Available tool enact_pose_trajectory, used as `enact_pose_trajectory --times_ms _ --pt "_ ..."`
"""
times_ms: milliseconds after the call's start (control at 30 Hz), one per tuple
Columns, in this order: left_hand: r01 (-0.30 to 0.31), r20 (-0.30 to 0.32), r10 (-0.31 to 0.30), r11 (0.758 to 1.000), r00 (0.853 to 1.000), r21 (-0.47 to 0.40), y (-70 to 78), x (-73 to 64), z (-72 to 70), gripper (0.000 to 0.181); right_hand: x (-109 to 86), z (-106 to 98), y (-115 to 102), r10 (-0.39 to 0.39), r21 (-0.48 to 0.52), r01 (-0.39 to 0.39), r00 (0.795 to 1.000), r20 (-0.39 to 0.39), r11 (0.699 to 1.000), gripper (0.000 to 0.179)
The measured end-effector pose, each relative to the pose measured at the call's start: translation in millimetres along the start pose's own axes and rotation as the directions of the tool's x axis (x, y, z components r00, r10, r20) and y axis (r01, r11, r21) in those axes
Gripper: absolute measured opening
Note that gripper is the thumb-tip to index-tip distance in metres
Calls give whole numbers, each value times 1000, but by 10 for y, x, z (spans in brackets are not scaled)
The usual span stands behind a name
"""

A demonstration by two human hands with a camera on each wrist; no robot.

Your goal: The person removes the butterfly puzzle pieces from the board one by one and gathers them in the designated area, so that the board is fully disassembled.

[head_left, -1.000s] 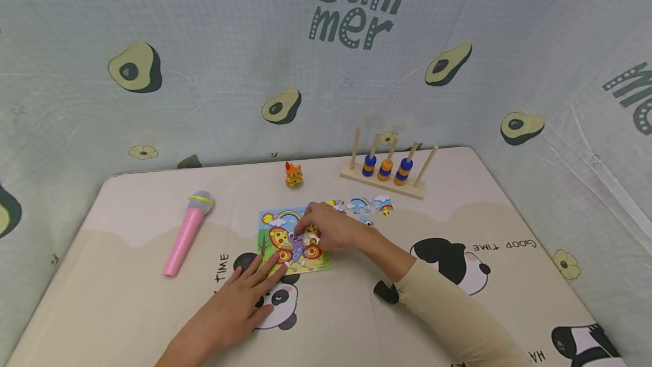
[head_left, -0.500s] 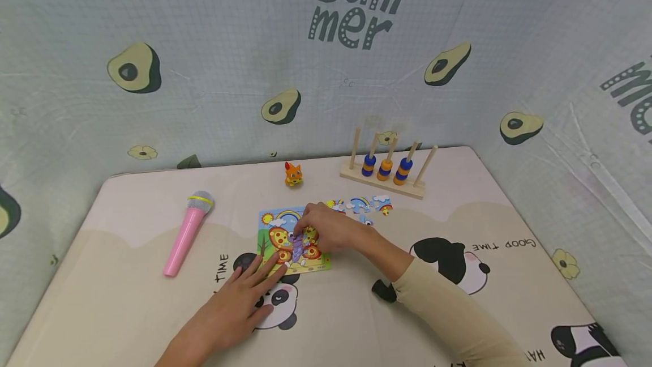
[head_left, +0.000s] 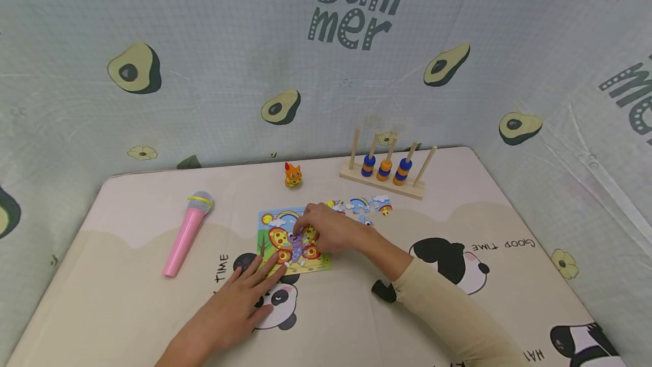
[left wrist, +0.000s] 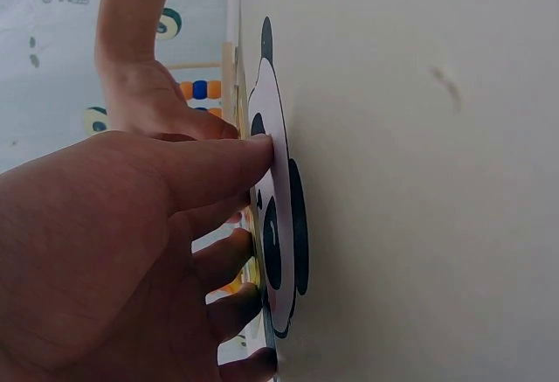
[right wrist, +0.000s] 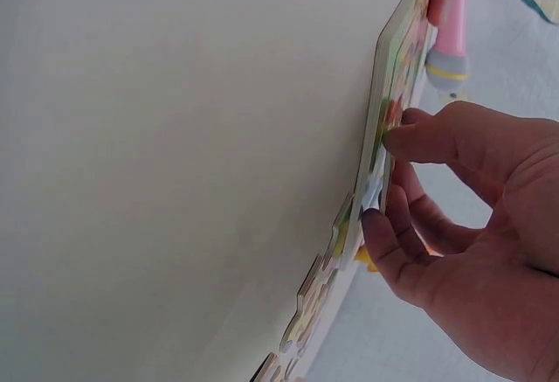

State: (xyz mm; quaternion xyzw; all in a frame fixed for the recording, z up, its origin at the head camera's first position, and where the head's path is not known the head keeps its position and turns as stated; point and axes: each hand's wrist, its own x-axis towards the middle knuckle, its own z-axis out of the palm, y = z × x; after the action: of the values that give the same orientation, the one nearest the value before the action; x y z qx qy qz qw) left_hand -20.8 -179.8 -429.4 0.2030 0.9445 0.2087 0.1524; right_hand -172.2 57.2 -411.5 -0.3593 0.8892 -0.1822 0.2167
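Note:
A butterfly jigsaw puzzle board (head_left: 316,265) lies on the table in the head view. My left hand (head_left: 231,304) is spread flat, its fingertips resting on the board's lower left part. At the board's upper right, my right hand (head_left: 331,226) pinches a jigsaw piece (right wrist: 385,185) between thumb and fingers. In the right wrist view this piece is seen edge-on, close against the board. The right hand covers the board's upper right corner. Beyond that hand lie several loose jigsaw pieces (head_left: 360,205), one of them partly hidden. The left wrist view shows the left hand (left wrist: 96,233) from the thumb side.
A pink toy microphone (head_left: 187,234) lies to the left of the board. Behind it stands a small orange animal toy (head_left: 293,175). A wooden peg stand (head_left: 379,181) with blue and orange beads is at the back right. A printed cloth covers the table.
Both hands have stayed almost in place. A pale patch under the right hand one second ago now shows the butterfly's yellow wing print.

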Motion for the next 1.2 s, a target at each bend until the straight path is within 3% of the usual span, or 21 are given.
enact_pose_trajectory --times_ms 600,933,1200 --pt "-7 -10 7 1000 1000 5 17 -3 -5 67 -99 -53 53 -61 38 63 997 -44 997 50" --pt "-33 -38 34 999 999 27 21 -2 4 68 -243 -106 242 -63 48 65 996 -59 997 58" --pt "-17 -15 17 1000 1000 15 17 1 -1 68 -417 -154 387 -59 52 63 995 -84 997 61"
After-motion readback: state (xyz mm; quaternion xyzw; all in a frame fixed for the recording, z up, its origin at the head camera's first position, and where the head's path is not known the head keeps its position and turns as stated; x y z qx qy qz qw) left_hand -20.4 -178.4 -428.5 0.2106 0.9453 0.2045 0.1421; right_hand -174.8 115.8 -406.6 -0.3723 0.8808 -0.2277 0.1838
